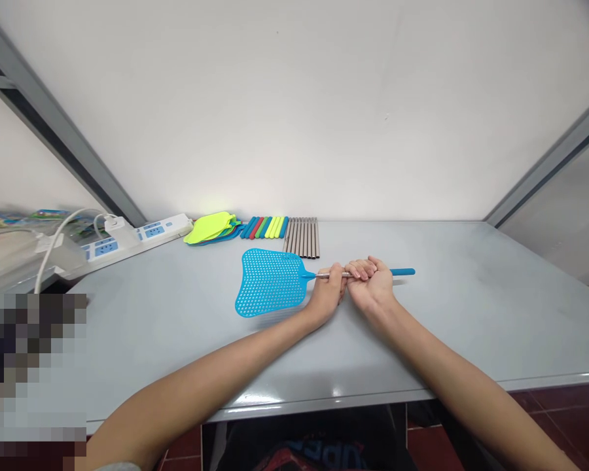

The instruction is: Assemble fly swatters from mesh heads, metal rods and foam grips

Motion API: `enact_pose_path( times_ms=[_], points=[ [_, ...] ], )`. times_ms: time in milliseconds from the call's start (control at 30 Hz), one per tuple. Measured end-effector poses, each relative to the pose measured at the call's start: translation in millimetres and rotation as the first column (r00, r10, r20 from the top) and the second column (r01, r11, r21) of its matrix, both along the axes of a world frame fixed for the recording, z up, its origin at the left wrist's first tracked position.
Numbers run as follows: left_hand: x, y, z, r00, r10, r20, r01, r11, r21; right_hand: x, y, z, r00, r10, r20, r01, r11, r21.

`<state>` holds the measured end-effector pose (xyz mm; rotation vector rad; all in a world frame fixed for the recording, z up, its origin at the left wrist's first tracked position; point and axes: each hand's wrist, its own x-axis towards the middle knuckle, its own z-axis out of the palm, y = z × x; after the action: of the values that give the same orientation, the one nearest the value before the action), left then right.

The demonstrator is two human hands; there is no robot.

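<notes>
A blue fly swatter (271, 282) lies crosswise in front of me, its mesh head to the left and its blue handle grip (403, 271) to the right, with a metal rod between. My left hand (328, 292) is closed round the rod near the neck of the head. Just beside it, my right hand (372, 282) is turned palm up, its fingers curled over the rod close to the blue grip. Both hands are close to the tabletop; the head casts a shadow below it.
Behind the swatter are a stack of swatter heads (210, 228), yellow on top, a row of coloured handle grips (265, 227) and a row of metal tubes (302, 237). A white power strip (164, 227) with plugs and cables runs along the left. A wall closes the grey table's (471, 314) back.
</notes>
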<state>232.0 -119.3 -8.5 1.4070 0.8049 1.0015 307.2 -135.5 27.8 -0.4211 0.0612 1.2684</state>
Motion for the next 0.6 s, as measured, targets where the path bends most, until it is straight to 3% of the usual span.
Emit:
enact_pose_path(
  times_ms=[167,267,333,367,500,567,600],
  points=[
    [-0.7,-2.0,-2.3,0.998,0.057,0.006,-0.058,0.998,0.036,6.3,2.8,8.1,0.992,0.120,0.047,-0.117,0.990,-0.078],
    [-1.8,-1.6,-5.0,0.993,0.114,-0.011,-0.113,0.992,0.048,15.1,4.7,14.2,0.971,0.219,0.098,-0.185,0.944,-0.274],
    [-1.9,-1.4,-5.3,0.990,0.139,-0.038,-0.139,0.990,0.006,21.0,2.2,18.6,0.958,0.232,0.169,-0.134,0.883,-0.450],
    [-1.8,-1.6,-4.6,0.987,0.150,-0.054,-0.151,0.988,-0.021,23.6,-1.3,21.0,0.950,0.222,0.218,-0.094,0.874,-0.477],
    [-1.3,-5.6,1.6,0.980,0.175,-0.098,-0.182,0.980,-0.078,38.1,-28.8,32.1,0.918,0.119,0.378,0.020,0.939,-0.344],
    [-1.2,-7.5,4.1,0.981,0.167,-0.103,-0.176,0.980,-0.090,52.0,-44.0,37.5,0.966,0.034,0.256,0.048,0.950,-0.307],
    [-1.3,-8.0,4.7,0.978,0.179,-0.106,-0.190,0.976,-0.106,60.1,-50.0,39.6,0.995,-0.071,0.068,0.089,0.947,-0.307]
  ],
)
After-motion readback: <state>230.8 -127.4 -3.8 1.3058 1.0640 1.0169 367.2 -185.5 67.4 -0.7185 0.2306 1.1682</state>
